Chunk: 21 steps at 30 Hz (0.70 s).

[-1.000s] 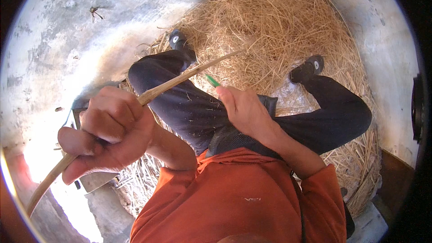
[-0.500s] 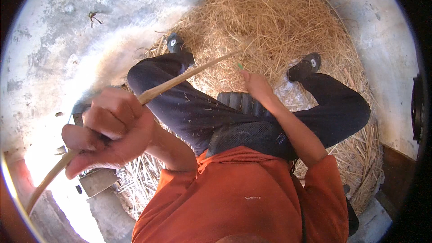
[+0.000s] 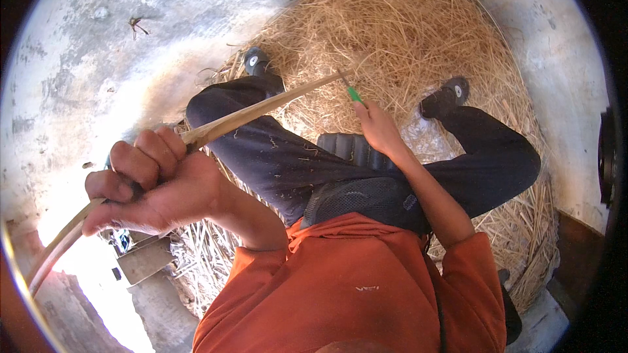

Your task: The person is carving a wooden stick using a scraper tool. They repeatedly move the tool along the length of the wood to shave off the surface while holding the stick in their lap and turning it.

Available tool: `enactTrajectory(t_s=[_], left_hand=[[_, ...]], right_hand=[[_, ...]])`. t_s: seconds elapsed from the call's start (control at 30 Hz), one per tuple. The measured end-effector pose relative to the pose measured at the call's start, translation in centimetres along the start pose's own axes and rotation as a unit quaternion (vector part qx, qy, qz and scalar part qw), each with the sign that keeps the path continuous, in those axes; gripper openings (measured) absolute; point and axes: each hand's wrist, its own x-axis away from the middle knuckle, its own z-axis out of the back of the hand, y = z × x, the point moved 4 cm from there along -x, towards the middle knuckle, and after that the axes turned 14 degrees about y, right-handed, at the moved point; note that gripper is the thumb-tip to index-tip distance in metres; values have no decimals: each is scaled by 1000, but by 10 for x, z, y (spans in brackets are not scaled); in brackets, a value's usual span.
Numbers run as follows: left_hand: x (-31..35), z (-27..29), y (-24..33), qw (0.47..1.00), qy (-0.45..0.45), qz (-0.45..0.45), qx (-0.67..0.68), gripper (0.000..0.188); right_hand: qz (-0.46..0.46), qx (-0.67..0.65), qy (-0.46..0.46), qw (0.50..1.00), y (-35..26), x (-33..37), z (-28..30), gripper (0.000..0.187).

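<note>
My left hand (image 3: 147,186) is clenched around a long, thin, pale wooden strip (image 3: 261,108) that runs from the lower left edge up toward the middle of the picture. My right hand (image 3: 378,127) is stretched forward near the far tip of the strip and grips a small tool with a green handle (image 3: 354,95). The tool's tip sits right at the strip's end. Below both hands are my legs in dark trousers (image 3: 288,157) and my orange shirt (image 3: 353,287).
A big heap of dry straw (image 3: 405,33) lies under and ahead of my feet in dark shoes (image 3: 451,95). Pale concrete floor (image 3: 98,46) spreads to the left. A grey block (image 3: 140,258) lies by my left wrist, and a dark padded piece (image 3: 353,147) rests on my lap.
My right hand has moved forward from my lap along the strip to its far tip, carrying the green-handled tool. My left hand kept its grip and shifted only slightly.
</note>
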Motion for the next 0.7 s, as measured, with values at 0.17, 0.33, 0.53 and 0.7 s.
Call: enactTrajectory(t_s=[0.17,0.33,0.53,0.7], left_hand=[[12,-8,2,999,-35,17,36,47],[16,-16,2,996,-58,32,62,47],[9,-14,1,1000,-15,-3,7,48],[7,-14,-1,997,46,-31,-59,48]], right_hand=[[61,-51,-19,997,-38,5,-4,63],[74,-13,11,997,-32,0,-19,69],[39,79,-31,996,11,-32,-35,64],[-10,200,-4,980,132,-53,-20,69]])
